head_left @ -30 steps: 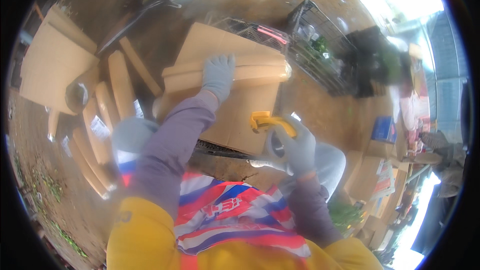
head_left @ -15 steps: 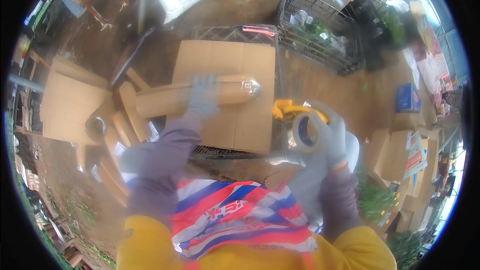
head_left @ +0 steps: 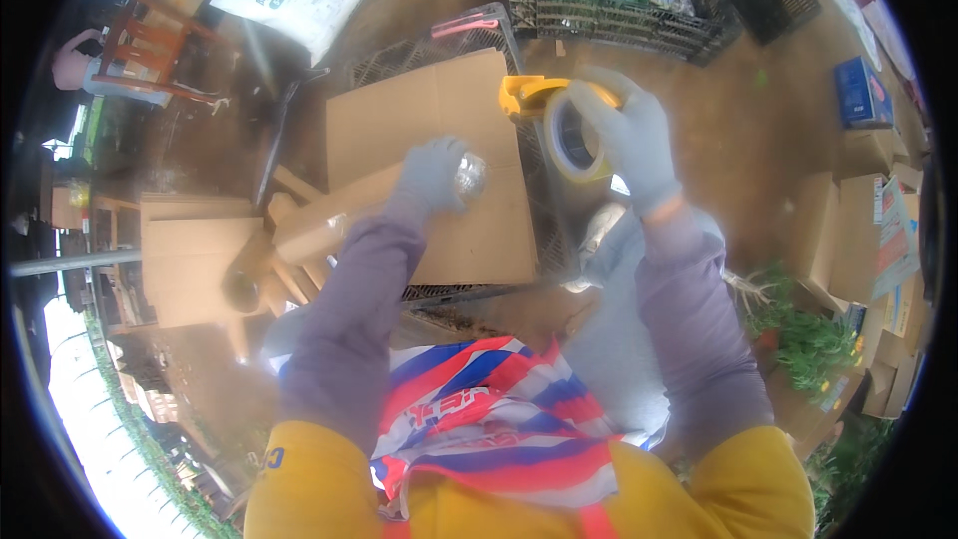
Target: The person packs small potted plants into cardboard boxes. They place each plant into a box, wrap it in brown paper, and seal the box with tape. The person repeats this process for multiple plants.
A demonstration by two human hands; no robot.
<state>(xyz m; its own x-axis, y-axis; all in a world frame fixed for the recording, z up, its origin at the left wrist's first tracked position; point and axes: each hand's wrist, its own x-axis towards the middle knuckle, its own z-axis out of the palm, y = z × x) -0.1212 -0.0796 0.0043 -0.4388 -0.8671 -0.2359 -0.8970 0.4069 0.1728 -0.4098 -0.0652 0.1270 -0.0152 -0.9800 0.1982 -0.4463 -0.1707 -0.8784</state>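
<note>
A flat brown cardboard sheet (head_left: 479, 240) rests on an upturned-looking black plastic crate (head_left: 394, 58) in front of me. Across the sheet lies a cardboard tube (head_left: 349, 208) whose right end carries shiny clear tape (head_left: 470, 178). My left hand (head_left: 429, 175), in a grey glove, is closed over the tube beside that end. To its right, my gloved right hand (head_left: 627, 135) grips a yellow tape dispenser (head_left: 524, 95) carrying a roll of tape (head_left: 591, 176). The dispenser is held above the sheet's right edge, apart from the tube.
More cardboard tubes (head_left: 289, 277) and a cardboard piece (head_left: 190, 269) lie at the left. Beyond the sheet stand a white sack (head_left: 294, 2), a wooden chair (head_left: 150, 55) and a black crate of plants (head_left: 619, 25). At right are a blue box (head_left: 864, 92), cardboard boxes (head_left: 858, 230) and leafy plants (head_left: 813, 339).
My left hand has shifted along the tube from its middle to its taped right end. My right hand has moved farther from me with the tape dispenser. The whole view has turned somewhat.
</note>
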